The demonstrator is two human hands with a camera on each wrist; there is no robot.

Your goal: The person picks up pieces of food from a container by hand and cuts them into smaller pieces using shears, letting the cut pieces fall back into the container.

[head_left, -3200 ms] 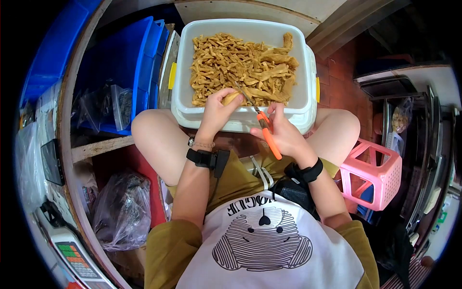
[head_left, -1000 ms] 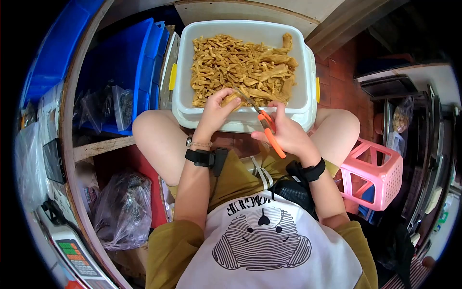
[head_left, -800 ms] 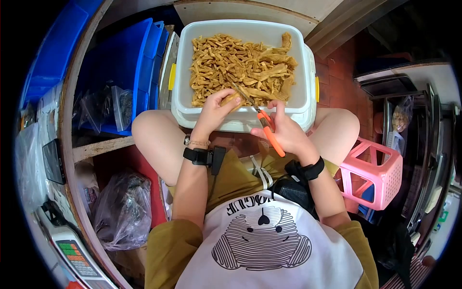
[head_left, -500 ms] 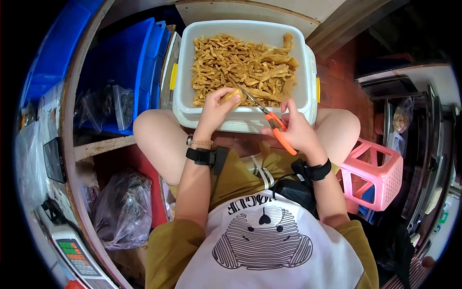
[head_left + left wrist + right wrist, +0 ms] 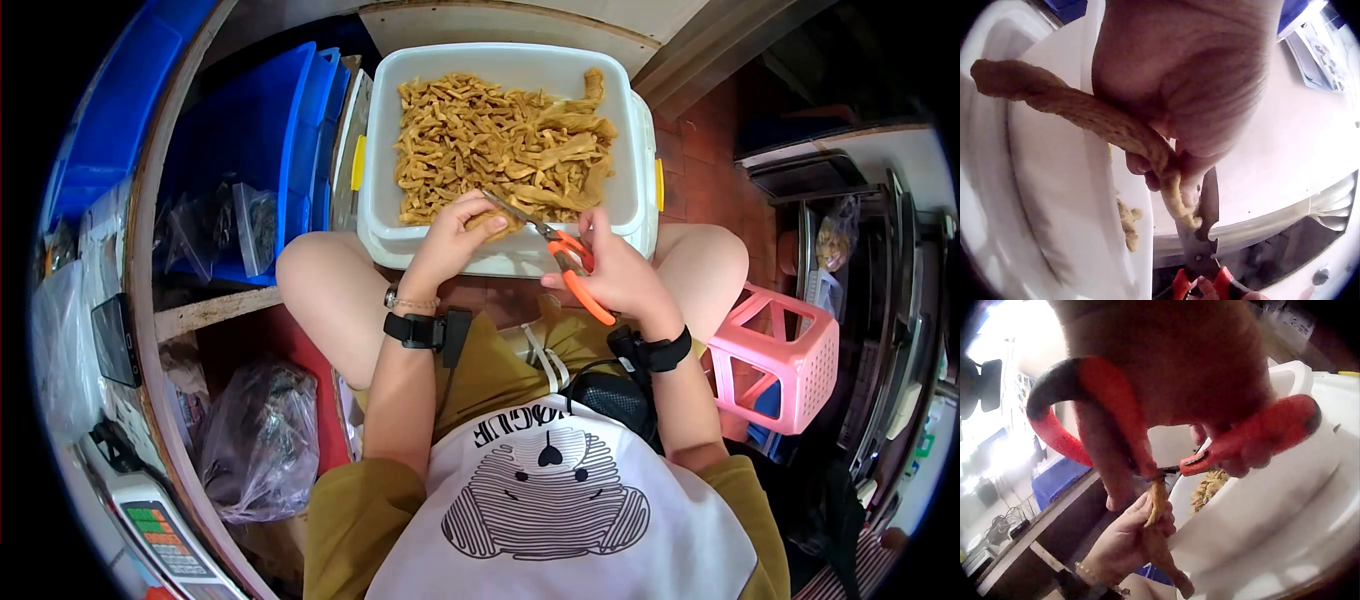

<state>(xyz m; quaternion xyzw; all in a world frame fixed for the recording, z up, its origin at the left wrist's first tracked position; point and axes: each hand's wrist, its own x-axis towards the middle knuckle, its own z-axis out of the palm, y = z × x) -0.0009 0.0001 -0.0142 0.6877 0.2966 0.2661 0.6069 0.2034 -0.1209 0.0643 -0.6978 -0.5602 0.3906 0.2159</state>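
My left hand (image 5: 448,245) pinches a long, wrinkled brown strip, like a dried root or vegetable (image 5: 1085,114), close to one end. The rest of the strip trails back past the palm in the left wrist view. My right hand (image 5: 628,277) grips orange-handled scissors (image 5: 590,298), fingers through and around the handles, which stand spread in the right wrist view. The scissor blades (image 5: 1209,206) reach to the strip's pinched end, right by the left fingertips. Both hands are over the near rim of a white tub (image 5: 500,48) holding many short cut pieces (image 5: 455,135).
Longer uncut strips (image 5: 580,130) lie at the tub's right side. Blue bins (image 5: 300,150) and a shelf with a plastic bag (image 5: 262,440) stand at left, with a scale (image 5: 165,540) below. A pink stool (image 5: 800,370) is at right.
My right hand and the scissors have shifted right and the handles have turned a little. My left hand stays nearly in place, the strip's end now showing more beyond its fingertips.
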